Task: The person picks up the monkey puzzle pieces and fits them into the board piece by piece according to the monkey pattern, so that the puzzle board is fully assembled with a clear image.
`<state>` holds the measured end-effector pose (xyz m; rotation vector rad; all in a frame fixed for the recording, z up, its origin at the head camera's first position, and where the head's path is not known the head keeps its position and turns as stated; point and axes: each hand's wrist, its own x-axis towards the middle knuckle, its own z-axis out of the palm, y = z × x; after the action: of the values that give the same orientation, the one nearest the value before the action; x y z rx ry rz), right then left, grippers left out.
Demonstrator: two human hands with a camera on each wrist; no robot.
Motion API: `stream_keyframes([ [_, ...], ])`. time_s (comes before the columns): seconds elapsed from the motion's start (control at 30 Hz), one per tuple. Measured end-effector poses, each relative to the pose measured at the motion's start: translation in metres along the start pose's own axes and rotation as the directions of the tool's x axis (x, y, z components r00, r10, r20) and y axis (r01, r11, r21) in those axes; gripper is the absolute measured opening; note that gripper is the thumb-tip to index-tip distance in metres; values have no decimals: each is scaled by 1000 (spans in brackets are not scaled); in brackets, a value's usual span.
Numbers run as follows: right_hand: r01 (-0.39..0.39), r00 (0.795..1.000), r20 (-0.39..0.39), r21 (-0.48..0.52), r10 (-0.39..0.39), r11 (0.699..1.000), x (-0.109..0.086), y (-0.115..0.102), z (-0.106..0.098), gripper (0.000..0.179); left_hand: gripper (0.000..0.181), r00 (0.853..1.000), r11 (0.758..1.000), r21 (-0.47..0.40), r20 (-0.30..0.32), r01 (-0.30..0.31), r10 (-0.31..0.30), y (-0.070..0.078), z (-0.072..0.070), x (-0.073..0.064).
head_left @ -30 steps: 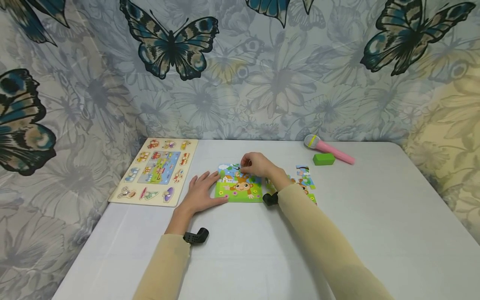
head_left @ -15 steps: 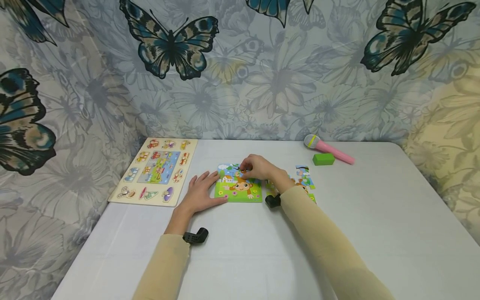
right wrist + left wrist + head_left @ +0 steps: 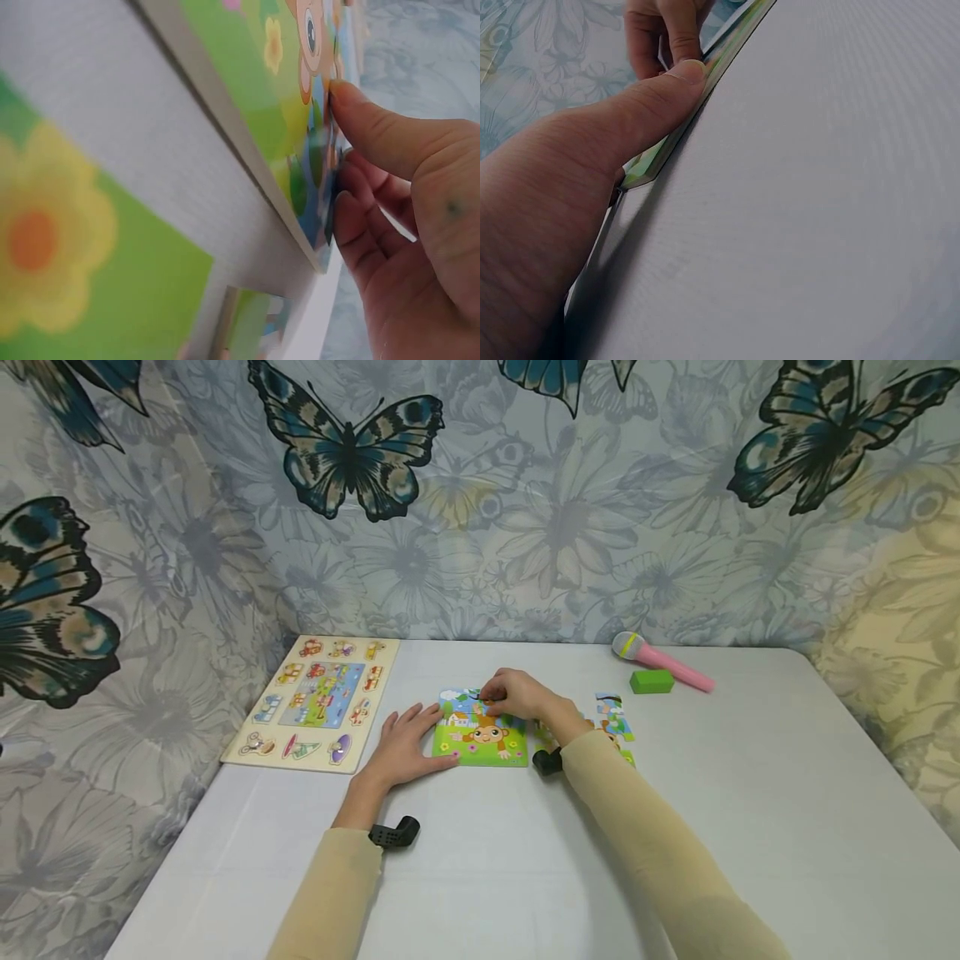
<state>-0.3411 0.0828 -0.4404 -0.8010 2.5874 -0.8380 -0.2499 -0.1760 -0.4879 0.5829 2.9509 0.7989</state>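
Pinching a puzzle piece (image 3: pixel 328 216), right fingers (image 3: pixel 354 232); left fingers (image 3: pixel 411 717) spread; white table (image 3: pixel 465 868), butterfly-print wall (image 3: pixel 555 535)

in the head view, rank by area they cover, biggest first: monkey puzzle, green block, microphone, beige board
Beige board
Monkey puzzle, though the right hand hides part
Microphone, long but thin
Green block

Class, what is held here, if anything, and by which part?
The right grip pinches a puzzle piece by its edges; the left grip only rests against the puzzle.
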Motion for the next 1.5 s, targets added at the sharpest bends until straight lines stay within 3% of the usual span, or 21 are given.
stream_keyframes([
  [0.33, 74, 996, 51, -122, -68, 990, -5, -5, -3, 34, 92, 1000, 1000, 14, 10, 5, -5, 3, -1, 0],
  [0.6, 59, 997, 53, -108, -54, 992, -11, -7, -2, 39, 93, 1000, 1000, -10, 7, 5, -5, 3, -1, -2],
  [0.8, 41, 999, 4, -59, -41, 997, -19, -7, -5, 40, 92, 1000, 1000, -17, 3, -2, 2, 2, -1, -3],
  [1.17, 68, 994, -86, 69, -62, 995, -57, 10, -21, 43, 92, 1000, 1000, -13, -9, -24, 24, 6, -2, -3],
  [1.5, 58, 986, -159, 86, -44, 995, -91, 35, -38, 45, 91, 1000, 1000, -13, -12, -28, 27, 6, -1, -4],
])
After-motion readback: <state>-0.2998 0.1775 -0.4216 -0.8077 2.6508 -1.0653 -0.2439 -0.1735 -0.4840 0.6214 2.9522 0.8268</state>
